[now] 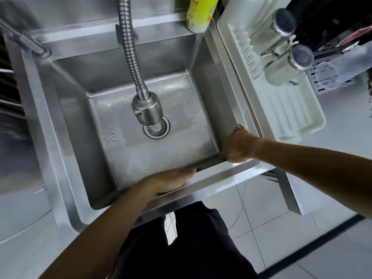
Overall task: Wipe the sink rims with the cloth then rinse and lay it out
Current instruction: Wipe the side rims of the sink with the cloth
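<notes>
the right hand (238, 146) is bunched on what looks like the cloth (240, 127) at the sink's (66, 158) near right corner, so press flat along the rim while the left hand (171, 181), lying open and empty, braces the front edge.

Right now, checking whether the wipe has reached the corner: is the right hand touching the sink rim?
Touching. The head view shows the right hand pressed on the sink rim at its near right corner, no gap visible. No cloth shows under it.

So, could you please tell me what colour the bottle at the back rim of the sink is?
Yellow and lime green bottle, seen in the head view.
</notes>
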{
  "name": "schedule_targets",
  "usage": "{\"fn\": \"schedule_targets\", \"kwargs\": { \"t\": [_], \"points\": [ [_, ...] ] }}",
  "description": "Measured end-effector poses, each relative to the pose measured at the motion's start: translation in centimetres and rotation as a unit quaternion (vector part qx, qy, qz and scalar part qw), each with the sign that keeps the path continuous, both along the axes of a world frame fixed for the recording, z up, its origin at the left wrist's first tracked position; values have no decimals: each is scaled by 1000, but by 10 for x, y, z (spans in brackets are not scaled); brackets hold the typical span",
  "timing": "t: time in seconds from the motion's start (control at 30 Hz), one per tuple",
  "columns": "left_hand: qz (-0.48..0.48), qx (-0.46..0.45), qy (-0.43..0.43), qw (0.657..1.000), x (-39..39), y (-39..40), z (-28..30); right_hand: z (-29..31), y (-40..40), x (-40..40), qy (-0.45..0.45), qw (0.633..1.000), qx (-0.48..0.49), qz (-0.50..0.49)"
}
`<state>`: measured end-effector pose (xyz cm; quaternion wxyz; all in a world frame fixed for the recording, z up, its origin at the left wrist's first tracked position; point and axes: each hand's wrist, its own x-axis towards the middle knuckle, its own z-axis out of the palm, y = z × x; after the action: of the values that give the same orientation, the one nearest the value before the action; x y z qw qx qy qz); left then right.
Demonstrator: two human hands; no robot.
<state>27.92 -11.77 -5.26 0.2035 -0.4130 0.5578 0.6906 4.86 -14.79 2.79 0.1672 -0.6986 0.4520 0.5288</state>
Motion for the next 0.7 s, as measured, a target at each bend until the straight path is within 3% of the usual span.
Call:
{"fn": "schedule_targets", "kwargs": {
  "t": [0.3,0.4,0.5,0.63,0.7],
  "points": [
    [-16,10,-74,997,36,4,-2,-26,44,59,-184,968,19,-169],
    [-38,-8,-115,993,48,5,12,-15,45,28,-132,965,-6,-227],
    [-49,-95,-124,987,59,15,25,-12,55,52,-108,973,-67,-194],
    [-42,-152,-97,983,80,23,35,-20,88,117,-337,914,-126,-187],
    [-48,-135,-112,983,104,22,37,-21,89,100,-379,897,-126,-188]
  ]
}}
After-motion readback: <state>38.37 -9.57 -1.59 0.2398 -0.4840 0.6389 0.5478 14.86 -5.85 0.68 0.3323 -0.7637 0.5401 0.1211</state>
